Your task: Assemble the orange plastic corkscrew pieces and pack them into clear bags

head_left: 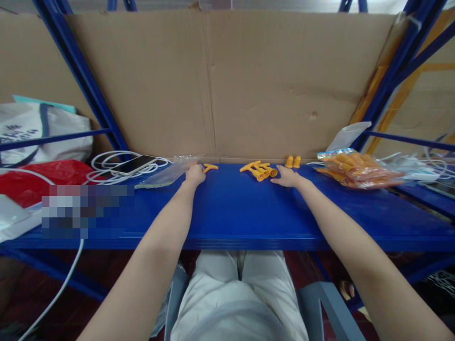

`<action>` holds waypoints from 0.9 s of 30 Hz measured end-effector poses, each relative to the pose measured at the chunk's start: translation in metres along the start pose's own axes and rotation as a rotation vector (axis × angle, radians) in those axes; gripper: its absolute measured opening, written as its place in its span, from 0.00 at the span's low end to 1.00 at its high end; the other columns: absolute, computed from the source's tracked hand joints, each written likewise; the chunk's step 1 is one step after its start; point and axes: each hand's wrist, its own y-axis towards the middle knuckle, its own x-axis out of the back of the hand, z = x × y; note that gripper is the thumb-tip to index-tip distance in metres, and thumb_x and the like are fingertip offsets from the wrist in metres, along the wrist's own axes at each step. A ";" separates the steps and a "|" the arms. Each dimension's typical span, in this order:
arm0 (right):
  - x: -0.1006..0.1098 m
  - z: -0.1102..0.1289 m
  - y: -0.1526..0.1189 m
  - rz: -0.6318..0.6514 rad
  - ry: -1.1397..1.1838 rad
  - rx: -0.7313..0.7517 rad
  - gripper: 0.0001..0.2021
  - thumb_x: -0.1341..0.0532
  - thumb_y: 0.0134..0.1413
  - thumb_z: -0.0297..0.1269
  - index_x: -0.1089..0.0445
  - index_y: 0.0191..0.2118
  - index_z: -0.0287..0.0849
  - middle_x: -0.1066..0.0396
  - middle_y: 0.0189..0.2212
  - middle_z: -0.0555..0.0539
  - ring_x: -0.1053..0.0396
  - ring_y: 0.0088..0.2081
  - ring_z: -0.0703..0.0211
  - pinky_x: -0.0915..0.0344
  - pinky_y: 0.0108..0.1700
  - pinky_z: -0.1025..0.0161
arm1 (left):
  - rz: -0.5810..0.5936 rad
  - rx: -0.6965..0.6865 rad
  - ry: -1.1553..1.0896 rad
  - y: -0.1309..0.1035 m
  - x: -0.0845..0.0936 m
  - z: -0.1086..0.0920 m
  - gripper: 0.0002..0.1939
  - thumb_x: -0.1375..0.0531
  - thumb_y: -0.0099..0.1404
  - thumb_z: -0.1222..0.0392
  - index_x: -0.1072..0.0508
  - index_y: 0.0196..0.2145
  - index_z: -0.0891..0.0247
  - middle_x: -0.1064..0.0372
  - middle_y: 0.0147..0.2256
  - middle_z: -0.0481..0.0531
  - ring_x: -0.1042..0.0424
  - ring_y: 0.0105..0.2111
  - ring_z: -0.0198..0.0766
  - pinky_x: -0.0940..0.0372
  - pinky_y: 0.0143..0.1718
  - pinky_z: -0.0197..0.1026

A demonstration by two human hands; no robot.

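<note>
My left hand (195, 175) is closed at the back of the blue shelf, and an orange T-shaped plastic piece (212, 167) sticks out from its right side. Beside that hand lies a clear plastic bag (161, 173). My right hand (286, 177) has its thumb and fingers apart, with nothing visible in it. Its fingertips reach the right end of a small group of orange T-shaped pieces with hollow round ends (259, 170); whether they touch is unclear. Just behind the right hand stand two short orange caps (293, 162).
Clear bags of orange pieces (359, 168) lie on the right. To the left are a phone (133, 164), a coiled white cable (103, 161), a red bag (60, 173) and a cloth bag (64, 128). Cardboard (249, 85) walls off the shelf's (241, 213) back; blue posts flank it.
</note>
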 end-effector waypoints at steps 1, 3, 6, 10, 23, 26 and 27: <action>0.000 -0.001 0.001 0.005 0.005 0.000 0.39 0.41 0.59 0.47 0.50 0.70 0.34 0.51 0.69 0.31 0.50 0.69 0.36 0.47 0.66 0.41 | -0.002 -0.042 -0.002 0.001 -0.001 -0.002 0.14 0.44 0.64 0.63 0.21 0.43 0.62 0.23 0.47 0.61 0.25 0.49 0.50 0.32 0.47 0.44; -0.002 -0.003 0.002 0.008 0.017 0.017 0.38 0.40 0.59 0.47 0.50 0.70 0.34 0.48 0.69 0.31 0.48 0.68 0.37 0.46 0.65 0.42 | -0.002 -0.127 -0.009 0.002 -0.002 -0.008 0.12 0.42 0.63 0.62 0.20 0.40 0.62 0.21 0.42 0.59 0.24 0.45 0.48 0.32 0.43 0.40; -0.007 -0.008 0.006 -0.004 0.031 0.052 0.37 0.40 0.59 0.48 0.47 0.69 0.38 0.43 0.66 0.33 0.43 0.66 0.36 0.42 0.63 0.43 | 0.019 -0.232 -0.022 0.001 -0.004 -0.019 0.10 0.41 0.61 0.62 0.19 0.36 0.62 0.20 0.37 0.56 0.23 0.40 0.44 0.33 0.40 0.37; -0.014 -0.014 0.012 -0.037 0.027 0.095 0.35 0.38 0.57 0.51 0.42 0.67 0.42 0.35 0.62 0.35 0.36 0.62 0.38 0.38 0.60 0.46 | 0.064 -0.328 -0.037 -0.005 -0.003 -0.038 0.10 0.41 0.60 0.63 0.20 0.35 0.62 0.21 0.36 0.54 0.23 0.38 0.42 0.33 0.38 0.37; -0.013 -0.011 0.011 -0.022 0.055 0.131 0.35 0.38 0.57 0.50 0.42 0.67 0.40 0.33 0.60 0.35 0.33 0.60 0.41 0.37 0.59 0.50 | 0.170 -0.616 -0.128 -0.021 0.000 -0.066 0.13 0.44 0.63 0.63 0.19 0.38 0.58 0.21 0.40 0.50 0.24 0.43 0.40 0.33 0.46 0.37; -0.011 -0.008 0.008 -0.005 0.048 0.109 0.35 0.40 0.60 0.47 0.45 0.68 0.38 0.35 0.62 0.35 0.34 0.61 0.42 0.37 0.60 0.51 | 0.150 -0.622 -0.092 -0.020 0.000 -0.062 0.13 0.45 0.63 0.64 0.19 0.34 0.60 0.21 0.37 0.53 0.24 0.44 0.42 0.35 0.53 0.41; -0.010 -0.006 0.007 -0.001 0.047 0.106 0.35 0.41 0.60 0.46 0.45 0.69 0.37 0.35 0.62 0.35 0.34 0.61 0.42 0.37 0.60 0.51 | 0.141 -0.621 -0.083 -0.019 0.000 -0.060 0.13 0.45 0.63 0.65 0.20 0.32 0.61 0.22 0.37 0.54 0.24 0.45 0.42 0.35 0.54 0.42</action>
